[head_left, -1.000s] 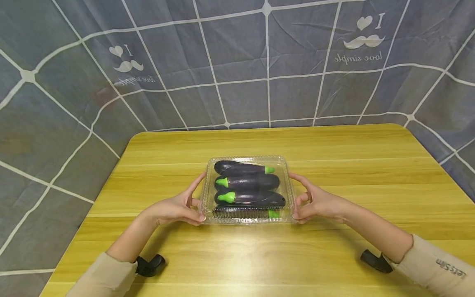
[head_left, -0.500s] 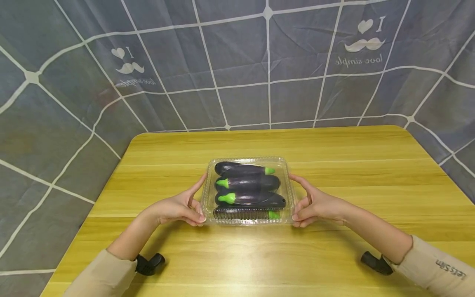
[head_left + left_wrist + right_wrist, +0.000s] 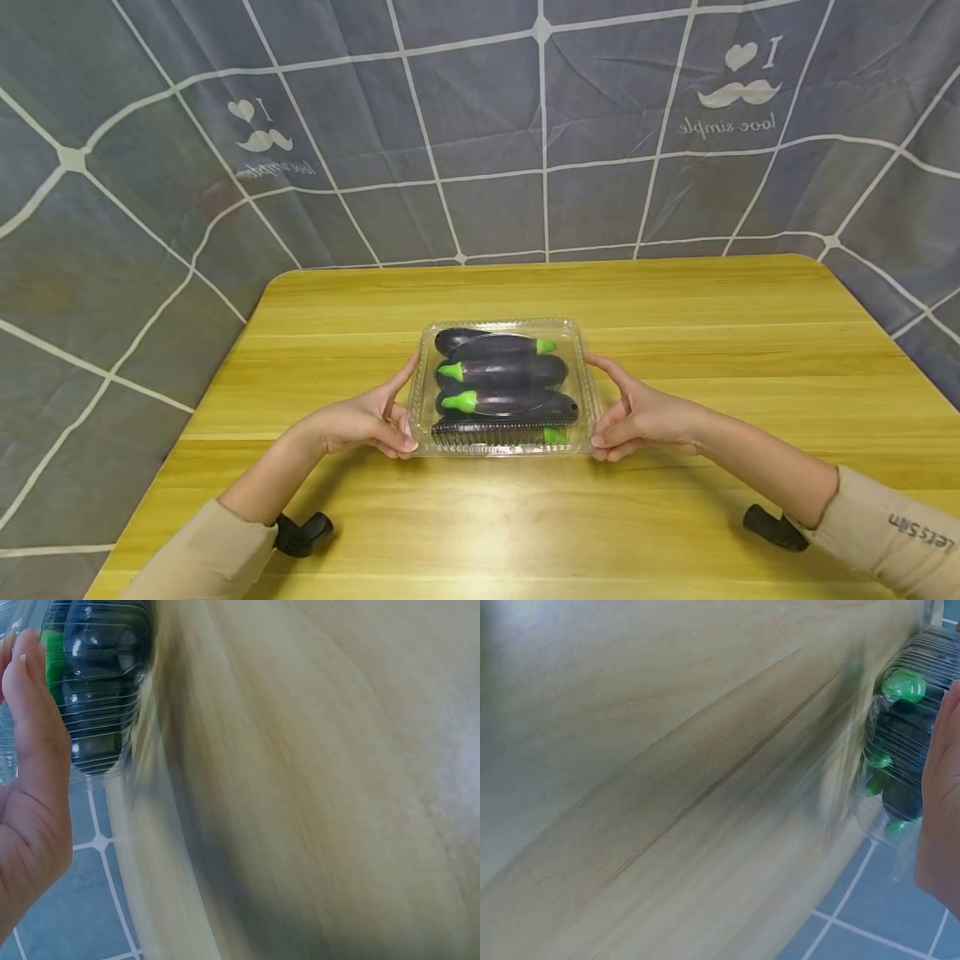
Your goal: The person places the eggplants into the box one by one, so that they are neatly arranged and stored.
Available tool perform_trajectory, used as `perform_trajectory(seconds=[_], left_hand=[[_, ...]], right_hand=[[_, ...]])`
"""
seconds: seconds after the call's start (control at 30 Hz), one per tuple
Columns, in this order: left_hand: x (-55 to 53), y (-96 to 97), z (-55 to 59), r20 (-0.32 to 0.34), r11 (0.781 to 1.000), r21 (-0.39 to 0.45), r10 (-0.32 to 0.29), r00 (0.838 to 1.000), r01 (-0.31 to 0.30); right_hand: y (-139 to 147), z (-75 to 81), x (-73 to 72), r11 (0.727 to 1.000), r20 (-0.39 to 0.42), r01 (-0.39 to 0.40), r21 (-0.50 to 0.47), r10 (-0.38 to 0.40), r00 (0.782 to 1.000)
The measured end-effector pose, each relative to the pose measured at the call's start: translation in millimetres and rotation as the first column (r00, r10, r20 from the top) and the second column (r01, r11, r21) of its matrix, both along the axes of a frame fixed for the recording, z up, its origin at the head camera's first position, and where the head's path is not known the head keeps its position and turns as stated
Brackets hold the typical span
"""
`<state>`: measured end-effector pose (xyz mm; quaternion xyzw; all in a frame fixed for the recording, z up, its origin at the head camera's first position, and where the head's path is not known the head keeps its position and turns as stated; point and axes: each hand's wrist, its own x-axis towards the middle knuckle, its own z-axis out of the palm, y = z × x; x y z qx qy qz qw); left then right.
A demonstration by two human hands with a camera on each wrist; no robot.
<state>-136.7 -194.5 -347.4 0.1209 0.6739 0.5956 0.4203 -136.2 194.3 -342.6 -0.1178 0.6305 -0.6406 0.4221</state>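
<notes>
In the head view a clear plastic clamshell container with ribbed sides sits at the middle of the table, its lid down. Inside lie several dark purple eggplants with green stem ends, stacked in rows. The left hand grips the container's left side, thumb at the near corner and a finger stretched along the edge. On the opposite side the right hand holds it in a mirrored way. Both wrist views show the ribbed wall with eggplants behind it, beside the left hand and the right hand. Some fingertips are hidden.
The wood-grain table has rounded far corners. A grey curtain with white grid lines hangs behind it and at both sides. Black wrist mounts stick out below the beige sleeves.
Both hands keep the same hold and the container stays in place. The right forearm and its wrist mount have shifted slightly to the right.
</notes>
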Motion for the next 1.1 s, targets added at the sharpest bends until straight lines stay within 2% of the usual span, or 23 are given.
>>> perform_trajectory(seconds=[0.23,0.5,0.9,1.1], left_hand=[[-0.7,-0.4,-1.6,0.001,1.0,0.0,-0.01,1.0,0.01],[-1.3,-1.3,-1.9,-0.002,1.0,0.0,-0.028,1.0,0.028],[-1.8,-2.0,-3.3,-0.001,0.999,0.017,-0.033,0.999,0.033],[-1.9,-2.0,-2.8,-0.006,0.999,0.003,-0.035,0.999,0.035]], right_hand=[[0.1,-0.2,0.6,1.0,0.01,-0.003,0.004,0.002,1.0],[-0.2,-7.3,0.7,0.997,0.032,-0.022,-0.071,0.025,0.999],[-2.5,-6.5,4.2,0.999,-0.01,-0.006,-0.05,0.005,1.0],[-1.5,-7.2,4.6,0.998,0.009,0.006,-0.06,-0.006,1.0]])
